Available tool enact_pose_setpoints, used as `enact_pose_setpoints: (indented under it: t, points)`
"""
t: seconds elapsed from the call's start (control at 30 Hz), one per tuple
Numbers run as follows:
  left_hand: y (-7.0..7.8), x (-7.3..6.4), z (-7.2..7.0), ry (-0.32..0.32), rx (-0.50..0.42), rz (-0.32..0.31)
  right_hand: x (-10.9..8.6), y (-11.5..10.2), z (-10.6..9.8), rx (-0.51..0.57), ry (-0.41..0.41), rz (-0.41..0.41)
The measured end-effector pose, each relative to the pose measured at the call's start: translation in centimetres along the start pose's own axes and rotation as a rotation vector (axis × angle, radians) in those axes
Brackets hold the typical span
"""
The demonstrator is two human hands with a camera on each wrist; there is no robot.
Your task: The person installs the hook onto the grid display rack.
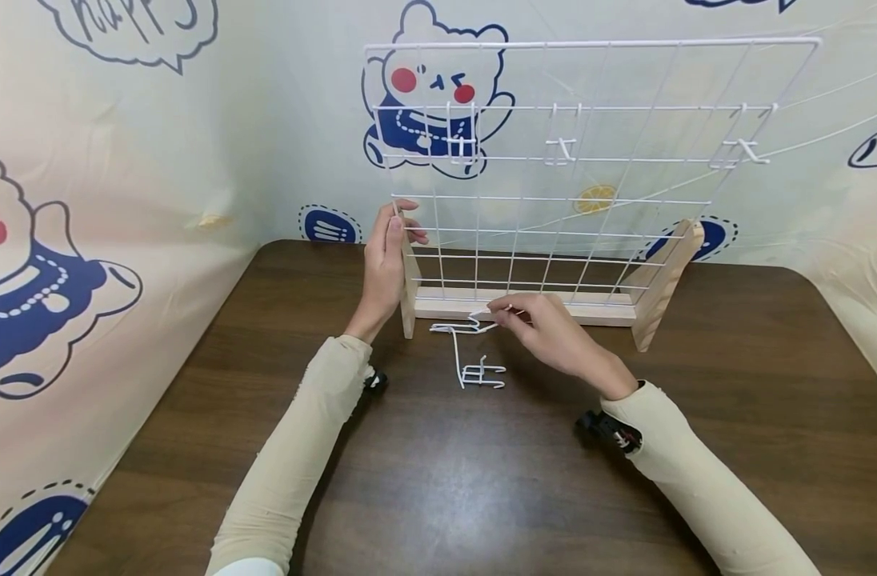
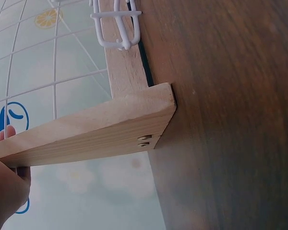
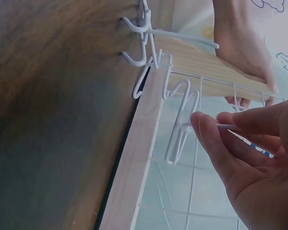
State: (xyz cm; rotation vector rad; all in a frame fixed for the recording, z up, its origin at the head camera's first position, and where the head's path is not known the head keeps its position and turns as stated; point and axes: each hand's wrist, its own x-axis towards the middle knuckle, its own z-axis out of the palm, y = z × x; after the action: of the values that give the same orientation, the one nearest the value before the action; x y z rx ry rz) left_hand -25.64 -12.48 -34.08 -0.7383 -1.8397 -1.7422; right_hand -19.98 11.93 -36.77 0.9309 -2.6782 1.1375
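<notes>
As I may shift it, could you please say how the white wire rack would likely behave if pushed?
The wire rack is probably stiff, given its straight, crossed rods. Pushed high, it might tip, since it rises above its wooden end panels. A low push may slide it on the shiny tabletop.

Room to pass is left between the forearms toward the wood-grain table's near edge, and between the stand's right upright and the table's right edge. Toward the far edge, the way is barred by the wire grid panel. The left upright is gripped by the left hand; the base rail is obstructed by wire hooks, one pinched by the right hand.
</notes>
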Motion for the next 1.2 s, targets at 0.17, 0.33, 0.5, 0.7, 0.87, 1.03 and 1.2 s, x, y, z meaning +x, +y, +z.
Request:
enact_pose_setpoints:
  t: [0.17, 0.33, 0.5, 0.7, 0.87, 1.03, 1.2]
  points:
    - [0.0, -0.1, 0.1, 0.010, 0.001, -0.016, 0.0, 0.1, -0.5, -0.016, 0.018, -0.013]
    - [-0.1, -0.1, 0.1, 0.025, 0.000, -0.026, -0.1, 0.0, -0.8, -0.018, 0.014, -0.026]
    - [0.0, -0.1, 0.2, 0.029, 0.000, -0.028, -0.2, 0.0, -1.1, -0.024, -0.012, -0.008]
    - [-0.1, 0.0, 0.3, 0.015, -0.014, -0.006, -0.3, 0.0, -1.2, -0.040, -0.009, 0.008]
    - [-0.4, 0.0, 0.2, 0.018, -0.017, 0.001, -0.3, 0.2, -1.1, -0.039, -0.031, 0.019]
    - [0.1, 0.0, 0.2, 0.008, -0.013, 0.012, -0.4, 0.6, -0.8, -0.009, -0.063, 0.036]
    - [0.0, 0.0, 0.0, 0.001, 0.001, 0.008, -0.4, 0.8, -0.6, -0.011, -0.058, 0.028]
